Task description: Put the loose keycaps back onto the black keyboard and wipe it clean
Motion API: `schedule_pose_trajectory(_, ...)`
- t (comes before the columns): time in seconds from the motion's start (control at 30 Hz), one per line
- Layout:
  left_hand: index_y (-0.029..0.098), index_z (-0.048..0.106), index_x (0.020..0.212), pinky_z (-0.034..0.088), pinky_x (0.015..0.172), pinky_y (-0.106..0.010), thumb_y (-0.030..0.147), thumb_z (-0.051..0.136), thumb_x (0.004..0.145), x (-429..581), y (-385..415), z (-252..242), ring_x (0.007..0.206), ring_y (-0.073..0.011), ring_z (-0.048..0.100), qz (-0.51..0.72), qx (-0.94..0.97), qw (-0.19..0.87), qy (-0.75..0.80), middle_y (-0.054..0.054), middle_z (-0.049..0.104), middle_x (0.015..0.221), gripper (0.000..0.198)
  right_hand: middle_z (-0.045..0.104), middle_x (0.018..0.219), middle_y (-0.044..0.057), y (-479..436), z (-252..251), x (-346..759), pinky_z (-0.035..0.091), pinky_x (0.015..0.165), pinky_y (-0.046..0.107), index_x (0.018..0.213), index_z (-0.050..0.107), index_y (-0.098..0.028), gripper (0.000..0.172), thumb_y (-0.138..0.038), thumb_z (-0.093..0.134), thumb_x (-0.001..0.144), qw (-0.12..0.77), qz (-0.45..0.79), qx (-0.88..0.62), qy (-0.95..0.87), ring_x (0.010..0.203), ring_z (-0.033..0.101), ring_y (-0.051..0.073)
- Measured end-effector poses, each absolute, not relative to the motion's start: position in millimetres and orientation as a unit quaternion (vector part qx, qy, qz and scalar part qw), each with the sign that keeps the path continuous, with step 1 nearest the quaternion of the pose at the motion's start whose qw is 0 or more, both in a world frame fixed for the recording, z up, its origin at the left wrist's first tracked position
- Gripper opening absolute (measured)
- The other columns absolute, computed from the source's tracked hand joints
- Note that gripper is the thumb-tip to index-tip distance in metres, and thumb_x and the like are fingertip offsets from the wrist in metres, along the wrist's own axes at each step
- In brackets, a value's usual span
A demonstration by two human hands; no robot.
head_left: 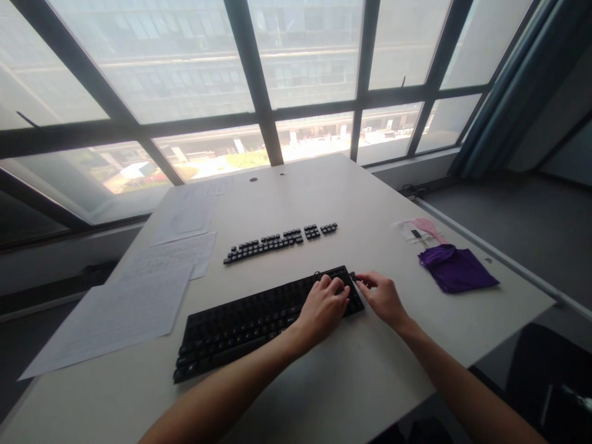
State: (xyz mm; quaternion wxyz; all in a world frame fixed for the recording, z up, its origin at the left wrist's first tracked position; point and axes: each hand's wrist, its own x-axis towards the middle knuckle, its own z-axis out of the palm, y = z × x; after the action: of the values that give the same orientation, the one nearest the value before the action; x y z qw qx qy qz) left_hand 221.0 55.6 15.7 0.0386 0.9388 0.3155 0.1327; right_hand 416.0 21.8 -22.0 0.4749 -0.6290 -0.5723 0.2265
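Observation:
A black keyboard (240, 317) lies aslant on the white table, its upper rows looking bare of keycaps. My left hand (324, 305) rests on its right end, fingers bent and pressed down on the number-pad area; what is under the fingertips is hidden. Just past the keyboard's top right corner, my right hand (379, 293) pinches a small black piece that looks like a keycap (353, 276). Behind the keyboard, removed black keycaps (263, 246) stand in rows, with smaller groups (312, 232) to the right.
Printed paper sheets (120, 314) cover the table's left side. On the right lie a purple cloth pouch (456, 269), a pink round-headed thing with a handle (428, 226) and a small black-tipped tool (417, 235). A large window (305, 55) stands beyond the far edge.

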Motion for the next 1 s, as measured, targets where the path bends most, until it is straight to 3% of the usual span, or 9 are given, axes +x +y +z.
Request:
schedule_pose_trajectory(0.2, 0.022, 0.064, 0.131, 0.050, 0.085, -0.042, 0.028, 0.053, 0.101, 218, 49, 6, 0.106, -0.0281, 0.052, 0.142, 0.936, 0.036, 0.321, -0.011, 0.064, 0.115, 0.032, 0.077, 0.092, 0.007, 11, -23, 405, 0.056, 0.072, 0.034, 0.099, 0.078, -0.022, 0.022, -0.031, 0.061, 0.088, 0.459, 0.225, -0.623, -0.592, 0.075, 0.068, 0.021)
schedule_pose_trajectory(0.57, 0.023, 0.066, 0.128, 0.050, 0.088, -0.041, 0.025, 0.055, 0.099, 219, 46, 3, 0.106, -0.0277, 0.052, 0.175, 0.926, 0.057, 0.330, -0.009, 0.063, 0.113, 0.031, 0.074, 0.091, 0.010, 8, -25, 399, 0.056, 0.075, 0.038, 0.099, 0.076, -0.019, 0.022, -0.026, 0.058, 0.090, 0.418, 0.152, -0.649, -0.617, 0.075, 0.068, 0.023)
schedule_pose_trajectory(1.0, 0.022, 0.061, 0.121, 0.049, 0.093, -0.041, 0.025, 0.056, 0.098, 216, 44, 2, 0.109, -0.0268, 0.052, 0.179, 0.916, 0.098, 0.346, -0.007, 0.064, 0.116, 0.024, 0.071, 0.089, 0.011, 7, -12, 379, 0.049, 0.079, 0.032, 0.092, 0.076, -0.014, 0.019, -0.014, 0.057, 0.093, 0.266, 0.036, -0.718, -0.643, 0.084, 0.067, 0.024)
